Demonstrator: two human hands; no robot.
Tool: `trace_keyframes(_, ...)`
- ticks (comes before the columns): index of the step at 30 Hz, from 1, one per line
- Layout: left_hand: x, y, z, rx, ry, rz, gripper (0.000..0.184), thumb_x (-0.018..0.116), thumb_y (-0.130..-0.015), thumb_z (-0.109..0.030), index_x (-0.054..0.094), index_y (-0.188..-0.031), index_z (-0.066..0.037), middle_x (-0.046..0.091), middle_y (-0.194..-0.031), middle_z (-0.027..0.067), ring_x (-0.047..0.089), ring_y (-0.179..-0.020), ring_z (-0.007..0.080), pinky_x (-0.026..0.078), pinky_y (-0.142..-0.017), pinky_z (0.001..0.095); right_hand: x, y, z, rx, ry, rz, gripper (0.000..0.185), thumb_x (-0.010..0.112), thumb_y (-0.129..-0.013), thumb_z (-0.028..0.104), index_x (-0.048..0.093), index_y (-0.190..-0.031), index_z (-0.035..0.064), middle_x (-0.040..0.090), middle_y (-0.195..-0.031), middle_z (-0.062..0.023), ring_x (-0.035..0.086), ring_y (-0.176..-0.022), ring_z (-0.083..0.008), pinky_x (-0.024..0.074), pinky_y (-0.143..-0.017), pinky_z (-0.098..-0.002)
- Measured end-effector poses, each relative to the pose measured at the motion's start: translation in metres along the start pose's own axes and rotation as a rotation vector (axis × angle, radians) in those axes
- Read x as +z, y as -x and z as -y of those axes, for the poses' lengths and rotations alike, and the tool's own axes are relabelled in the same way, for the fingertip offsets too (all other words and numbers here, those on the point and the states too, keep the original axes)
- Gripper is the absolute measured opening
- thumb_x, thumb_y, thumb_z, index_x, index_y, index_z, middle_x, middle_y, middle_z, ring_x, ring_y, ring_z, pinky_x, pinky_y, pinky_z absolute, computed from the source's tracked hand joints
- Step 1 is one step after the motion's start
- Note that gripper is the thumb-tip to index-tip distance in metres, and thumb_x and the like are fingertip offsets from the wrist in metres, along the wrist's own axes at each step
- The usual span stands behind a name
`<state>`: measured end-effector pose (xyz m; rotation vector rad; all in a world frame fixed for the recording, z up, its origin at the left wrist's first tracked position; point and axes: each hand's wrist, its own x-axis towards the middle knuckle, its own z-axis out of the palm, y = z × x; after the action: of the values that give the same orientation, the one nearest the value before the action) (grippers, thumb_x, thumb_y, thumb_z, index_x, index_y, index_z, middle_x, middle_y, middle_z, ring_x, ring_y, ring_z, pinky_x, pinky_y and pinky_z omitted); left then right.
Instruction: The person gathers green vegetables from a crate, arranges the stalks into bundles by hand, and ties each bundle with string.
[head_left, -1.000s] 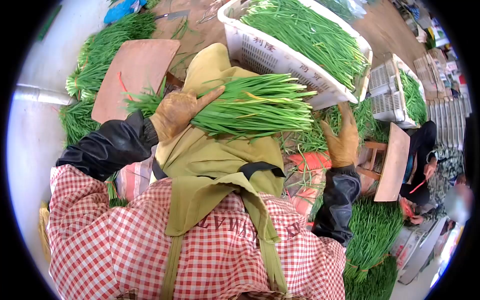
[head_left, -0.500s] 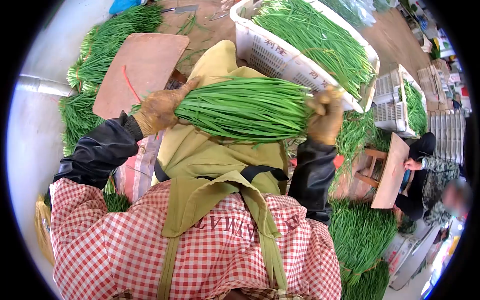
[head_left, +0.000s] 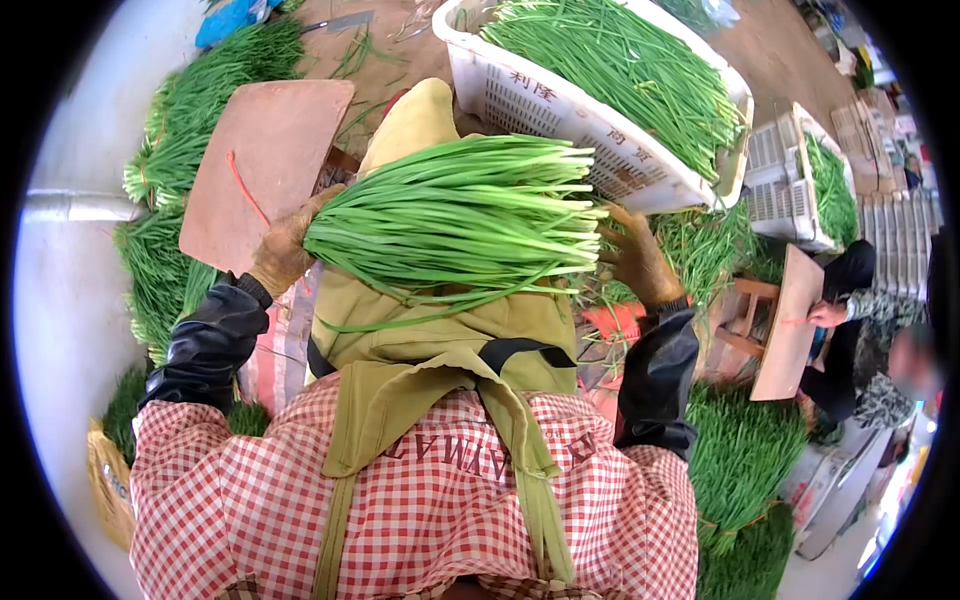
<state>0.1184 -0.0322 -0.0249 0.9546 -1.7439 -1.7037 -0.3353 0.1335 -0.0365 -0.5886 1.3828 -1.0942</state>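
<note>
A loose bundle of garlic chives [head_left: 450, 215] lies across my lap over the olive apron [head_left: 420, 335], its pale cut ends pointing right. My left hand [head_left: 285, 248], in a brown glove, is wrapped round the leafy left end. At the other end, my gloved right hand [head_left: 643, 262] is beside the cut ends with its fingers apart; whether the fingertips touch them is hard to tell. A few long leaves hang loose below the bundle. Left of my knee is a pinkish board [head_left: 262, 150] with a red tie [head_left: 245, 185] on it.
A white plastic crate [head_left: 590, 145] heaped with chives stands ahead on the right. More chives [head_left: 215, 105] are piled along the left wall, and others [head_left: 745, 460] lie at lower right. A knife [head_left: 345, 21] is on the floor. A co-worker [head_left: 865, 340] sits by another board [head_left: 790, 330] at far right.
My right hand has loosened from the bundle's right end and its fingers have spread. The bundle has fanned wider, with the cut ends now showing. My left hand still grips it.
</note>
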Motion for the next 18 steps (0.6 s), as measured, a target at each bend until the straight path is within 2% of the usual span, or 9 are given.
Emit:
trace_keyframes(1,0.002,-0.004,-0.001,-0.194,0.611,0.018,0.049,0.053,-0.093,-0.016,0.040,-0.139,-0.003,0.053,-0.131,0.0132,0.053,-0.117,0.0244,0.040,-0.102,0.0342,0.039,0.000,0.015,-0.071,-0.192,0.204,0.059,0.048,-0.092,0.051,0.049,-0.130,0.0062,0.050,-0.129,-0.0123,0.056,-0.106,-0.0191,0.0495,-0.080,-0.0320)
trace_keyframes(4,0.037,-0.005,-0.045,-0.025,0.420,0.038,0.054,0.052,-0.095,-0.016,0.032,-0.142,-0.001,0.045,-0.138,0.0102,0.047,-0.123,0.0196,0.037,-0.106,0.0330,0.056,0.026,0.063,-0.262,0.039,-0.003,0.051,0.050,-0.092,0.045,0.055,-0.120,0.0026,0.063,-0.107,-0.0077,0.063,-0.087,-0.0173,0.0506,-0.072,-0.0272)
trace_keyframes(6,0.045,-0.008,-0.046,0.236,-0.458,-0.072,0.068,0.059,-0.090,-0.013,0.024,-0.148,-0.009,0.048,-0.137,0.0143,0.053,-0.119,0.0238,0.043,-0.100,0.0324,0.052,0.022,0.030,-0.239,-0.191,-0.003,0.028,0.055,-0.090,0.030,0.063,-0.104,0.0065,0.063,-0.084,-0.0009,0.058,-0.066,-0.0122,0.0480,-0.062,-0.0235)
trace_keyframes(10,0.038,0.004,-0.020,0.147,-1.155,-0.164,0.089,0.070,-0.075,-0.015,0.022,-0.149,-0.028,0.063,-0.093,0.0170,0.064,-0.075,0.0366,0.051,-0.066,0.0428,-0.028,-0.001,-0.121,0.173,0.030,-0.290,0.021,0.056,-0.088,0.027,0.065,-0.084,0.0085,0.055,-0.067,0.0024,0.049,-0.053,-0.0103,0.0392,-0.049,-0.0243)
trace_keyframes(11,0.041,0.006,-0.024,0.146,-1.153,-0.161,0.089,0.070,-0.075,-0.015,0.022,-0.149,-0.028,0.063,-0.093,0.0170,0.064,-0.075,0.0366,0.051,-0.066,0.0428,-0.041,0.007,-0.133,0.201,-0.023,-0.425,0.022,0.055,-0.089,0.026,0.065,-0.081,0.0083,0.053,-0.064,0.0030,0.046,-0.052,-0.0092,0.0365,-0.047,-0.0247)
trace_keyframes(13,0.044,0.008,-0.040,0.028,-1.239,-0.054,0.088,0.070,-0.077,-0.017,0.020,-0.149,-0.024,0.062,-0.095,0.0180,0.062,-0.078,0.0359,0.050,-0.067,0.0436,-0.099,-0.004,-0.178,-0.920,1.163,-0.437,0.026,0.054,-0.091,0.027,0.064,-0.081,0.0060,0.052,-0.065,0.0029,0.045,-0.055,-0.0084,0.0360,-0.048,-0.0252)
trace_keyframes(14,0.045,0.005,-0.040,0.050,-1.257,-0.059,0.088,0.070,-0.077,-0.021,0.021,-0.150,-0.024,0.061,-0.087,0.0164,0.062,-0.074,0.0357,0.049,-0.064,0.0438,-0.101,-0.002,-0.169,-0.919,1.162,-0.446,0.026,0.054,-0.091,0.027,0.064,-0.081,0.0060,0.052,-0.065,0.0029,0.045,-0.055,-0.0084,0.0360,-0.048,-0.0252)
trace_keyframes(16,0.039,0.005,-0.031,0.084,-1.286,-0.066,0.087,0.069,-0.077,-0.021,0.021,-0.149,-0.023,0.060,-0.086,0.0163,0.061,-0.073,0.0358,0.049,-0.063,0.0439,-0.102,0.012,-0.112,-0.029,0.255,-0.486,0.031,0.051,-0.093,0.028,0.065,-0.083,0.0025,0.057,-0.071,0.0006,0.053,-0.064,-0.0115,0.0428,-0.057,-0.0279)
trace_keyframes(18,0.040,0.003,-0.029,0.115,-1.312,-0.071,0.086,0.069,-0.078,-0.021,0.021,-0.149,-0.022,0.060,-0.085,0.0162,0.061,-0.071,0.0358,0.049,-0.063,0.0440,-0.043,0.034,-0.022,-0.262,0.393,-0.537,0.033,0.051,-0.094,0.029,0.065,-0.089,-0.0003,0.062,-0.080,-0.0034,0.057,-0.076,-0.0161,0.0459,-0.070,-0.0321)
